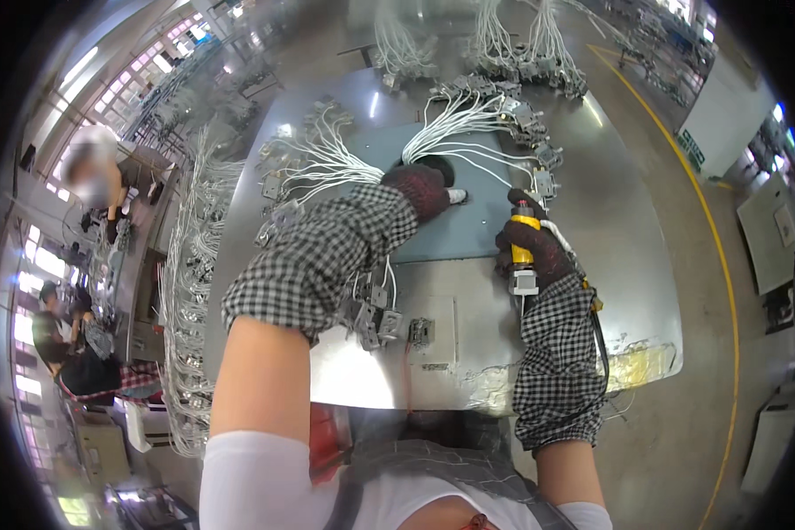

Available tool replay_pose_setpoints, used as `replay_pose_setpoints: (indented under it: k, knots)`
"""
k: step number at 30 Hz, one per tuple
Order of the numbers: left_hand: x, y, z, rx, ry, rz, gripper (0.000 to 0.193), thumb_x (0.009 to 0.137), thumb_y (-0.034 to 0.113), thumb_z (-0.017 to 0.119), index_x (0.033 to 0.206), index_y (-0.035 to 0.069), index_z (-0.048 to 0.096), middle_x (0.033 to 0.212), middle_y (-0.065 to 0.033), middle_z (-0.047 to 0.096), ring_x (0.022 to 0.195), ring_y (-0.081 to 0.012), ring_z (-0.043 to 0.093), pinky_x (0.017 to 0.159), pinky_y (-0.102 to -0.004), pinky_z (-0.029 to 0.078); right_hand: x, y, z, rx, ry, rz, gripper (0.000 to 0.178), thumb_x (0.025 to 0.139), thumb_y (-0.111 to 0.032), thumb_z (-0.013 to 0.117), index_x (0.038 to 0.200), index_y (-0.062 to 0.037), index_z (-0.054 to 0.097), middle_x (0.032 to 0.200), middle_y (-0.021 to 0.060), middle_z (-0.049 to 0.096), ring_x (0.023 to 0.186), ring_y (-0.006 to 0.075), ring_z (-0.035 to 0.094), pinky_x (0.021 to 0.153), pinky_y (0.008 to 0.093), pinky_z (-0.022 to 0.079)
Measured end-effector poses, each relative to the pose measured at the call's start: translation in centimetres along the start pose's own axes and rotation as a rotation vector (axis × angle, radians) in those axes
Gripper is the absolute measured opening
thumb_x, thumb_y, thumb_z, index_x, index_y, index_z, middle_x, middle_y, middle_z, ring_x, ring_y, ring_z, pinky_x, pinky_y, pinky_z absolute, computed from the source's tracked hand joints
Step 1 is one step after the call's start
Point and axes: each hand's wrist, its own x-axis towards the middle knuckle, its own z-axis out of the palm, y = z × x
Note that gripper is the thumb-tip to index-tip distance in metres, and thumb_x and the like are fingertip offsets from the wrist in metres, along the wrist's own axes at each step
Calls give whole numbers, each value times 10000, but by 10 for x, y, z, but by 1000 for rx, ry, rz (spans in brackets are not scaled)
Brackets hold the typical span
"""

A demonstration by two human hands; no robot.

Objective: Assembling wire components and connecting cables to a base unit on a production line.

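Note:
My left hand (420, 192), in a dark red knit glove and checkered sleeve, is closed over the middle of a grey board (473, 231). A small whitish piece (457, 196) shows at its finger end; what the fingers hold is hidden. White cables (446, 124) with metal connectors (526, 115) fan out from beside this hand, to the left and the far right. My gloved right hand (543, 249) is closed around a yellow hand tool (522, 240) with a red part at its far end. A silver square piece (524, 283) shows at the tool's near end.
The board lies on a shiny metal table (627, 265) with taped, worn near edges (636, 364). Bundles of white cables (194, 291) hang along the left side. More bundles (521, 44) lie beyond the far edge. People (93, 344) are at the left; a yellow floor line (715, 230) runs right.

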Motion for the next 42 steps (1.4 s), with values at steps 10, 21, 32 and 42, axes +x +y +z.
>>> replay_pose_setpoints:
  k: [10, 21, 32, 42]
  knots:
    - [-46, 3, -74, 240, -17, 291, 651, 877, 589, 562, 1232, 45, 605, 1241, -222, 608, 1150, -376, 585, 972, -461, 459, 9, 4, -6, -34, -54, -28, 690, 825, -86, 715, 1424, -190, 389, 870, 100, 597, 588, 213, 616, 512, 348, 561]
    - [-200, -110, 42, 362, 536, 105, 530, 783, 544, 676, 1127, 140, 661, 1198, -122, 583, 1093, -293, 591, 912, -444, 489, 18, 11, -9, -27, -84, -22, 676, 799, -63, 719, 1383, -244, 431, 890, 73, 574, 668, 197, 599, 525, 363, 558]
    - [-247, 5, 35, 351, 604, 5, 757, 762, 643, 630, 1317, 133, 552, 1284, -94, 589, 1280, -287, 490, 1127, -551, 207, 23, 12, -21, -158, -121, -15, 629, 807, -75, 725, 1354, -247, 466, 857, 65, 605, 653, 207, 622, 503, 368, 561]
    - [-188, -66, 49, 310, 508, 392, 495, 714, 472, 743, 1095, 170, 648, 944, -29, 675, 1002, -220, 599, 985, -404, 388, -10, -2, 24, -279, -123, -143, 665, 804, -85, 721, 1391, -185, 426, 800, 83, 597, 560, 199, 603, 531, 339, 541]
